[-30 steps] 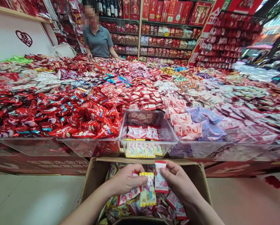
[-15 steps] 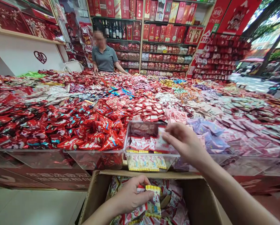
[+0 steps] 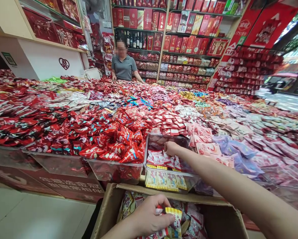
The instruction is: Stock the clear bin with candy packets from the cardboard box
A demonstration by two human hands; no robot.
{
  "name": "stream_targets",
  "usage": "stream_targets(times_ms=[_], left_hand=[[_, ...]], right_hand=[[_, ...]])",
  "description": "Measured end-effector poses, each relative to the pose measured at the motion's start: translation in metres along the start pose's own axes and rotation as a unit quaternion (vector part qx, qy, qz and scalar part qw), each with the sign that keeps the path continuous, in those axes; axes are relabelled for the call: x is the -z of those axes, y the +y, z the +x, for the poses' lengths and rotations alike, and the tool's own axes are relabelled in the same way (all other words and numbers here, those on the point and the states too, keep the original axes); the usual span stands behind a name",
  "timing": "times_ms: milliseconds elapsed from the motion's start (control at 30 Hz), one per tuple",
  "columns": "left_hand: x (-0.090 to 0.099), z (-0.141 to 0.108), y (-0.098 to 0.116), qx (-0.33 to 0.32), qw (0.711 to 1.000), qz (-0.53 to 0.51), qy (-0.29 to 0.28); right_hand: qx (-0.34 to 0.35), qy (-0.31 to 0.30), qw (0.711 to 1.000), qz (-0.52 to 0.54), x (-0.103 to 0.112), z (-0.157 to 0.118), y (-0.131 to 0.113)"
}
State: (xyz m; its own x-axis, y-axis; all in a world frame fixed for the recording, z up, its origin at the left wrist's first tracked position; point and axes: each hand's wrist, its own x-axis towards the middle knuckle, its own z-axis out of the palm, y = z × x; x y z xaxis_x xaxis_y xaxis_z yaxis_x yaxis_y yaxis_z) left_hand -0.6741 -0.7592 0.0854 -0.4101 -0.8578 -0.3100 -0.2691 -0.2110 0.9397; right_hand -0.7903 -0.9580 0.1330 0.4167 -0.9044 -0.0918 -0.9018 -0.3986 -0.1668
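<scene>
My left hand point(image 3: 155, 215) is closed around a few small candy packets above an open cardboard box. A yellow-edged packet point(image 3: 175, 220) sticks out under its thumb, with a red-and-white one behind it. My right hand point(image 3: 170, 148) reaches down into a clear plastic bin point(image 3: 149, 167), fingers curled against a pink-and-white candy packet point(image 3: 167, 159); the fingertips are partly hidden. Beside it lie similar packets in a row. Yellow-edged packets point(image 3: 157, 179) show through the bin's front wall. More packets point(image 3: 195, 220) fill the cardboard box point(image 3: 220, 215).
Bins of red candy bags point(image 3: 129, 152) stand left of the clear bin; pink and lilac bags point(image 3: 235, 151) lie to the right. Behind the heaped candy, a person point(image 3: 124, 68) in a grey shirt stands before shelves point(image 3: 161, 49). Pale floor tiles point(image 3: 39, 212) show at lower left.
My right hand has lowered a pink-and-white packet from above the clear bin down into it. My left hand keeps hold of its packets. The view has shifted left.
</scene>
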Motion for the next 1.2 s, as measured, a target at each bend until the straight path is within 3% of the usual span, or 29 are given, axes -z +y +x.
stream_targets(times_ms=[200, 300, 400, 467, 500, 567, 600, 700, 767, 867, 933, 1067, 1200], left_hand=[[0.0, -0.001, 0.002, -0.015, 1.0, 0.001, -0.01], [0.001, -0.002, 0.006, -0.019, 1.0, -0.019, -0.009], [0.002, -0.001, 0.01, -0.047, 0.994, -0.097, 0.02], [0.003, 0.0, 0.011, -0.077, 0.984, -0.143, 0.069], [0.004, 0.001, 0.011, -0.087, 0.979, -0.157, 0.092], [0.004, 0.003, 0.011, -0.093, 0.973, -0.177, 0.118], [0.004, 0.003, 0.011, -0.093, 0.971, -0.184, 0.122], [0.003, 0.003, 0.011, -0.096, 0.971, -0.177, 0.128], [0.002, 0.004, 0.01, -0.105, 0.976, -0.146, 0.125], [-0.002, 0.004, 0.007, -0.115, 0.981, -0.098, 0.125], [-0.004, 0.004, 0.007, -0.115, 0.981, -0.091, 0.13], [-0.005, 0.004, 0.009, -0.115, 0.982, -0.104, 0.111], [-0.005, 0.003, 0.01, -0.103, 0.988, -0.094, 0.074]], right_hand=[[-0.013, -0.065, 0.995, -0.073, -0.019, 0.002, 0.008], [-0.015, -0.071, 0.994, -0.08, -0.013, 0.004, 0.006], [-0.012, -0.044, 0.996, -0.071, 0.012, -0.008, -0.004], [0.02, 0.013, 0.999, -0.039, 0.032, -0.034, -0.013], [0.051, 0.073, 0.996, -0.001, 0.04, -0.052, -0.017], [0.111, 0.157, 0.974, 0.121, 0.047, -0.098, -0.022], [0.102, 0.164, 0.965, 0.176, 0.044, -0.122, -0.023], [0.027, 0.112, 0.932, 0.344, 0.012, -0.181, -0.02], [0.007, 0.047, 0.905, 0.423, -0.018, -0.2, -0.015], [-0.016, 0.025, 0.871, 0.491, -0.052, -0.204, -0.011], [-0.034, 0.026, 0.84, 0.541, -0.062, -0.202, -0.012], [-0.079, 0.011, 0.754, 0.652, -0.066, -0.201, -0.015], [-0.08, 0.015, 0.732, 0.677, -0.069, -0.202, -0.017]])
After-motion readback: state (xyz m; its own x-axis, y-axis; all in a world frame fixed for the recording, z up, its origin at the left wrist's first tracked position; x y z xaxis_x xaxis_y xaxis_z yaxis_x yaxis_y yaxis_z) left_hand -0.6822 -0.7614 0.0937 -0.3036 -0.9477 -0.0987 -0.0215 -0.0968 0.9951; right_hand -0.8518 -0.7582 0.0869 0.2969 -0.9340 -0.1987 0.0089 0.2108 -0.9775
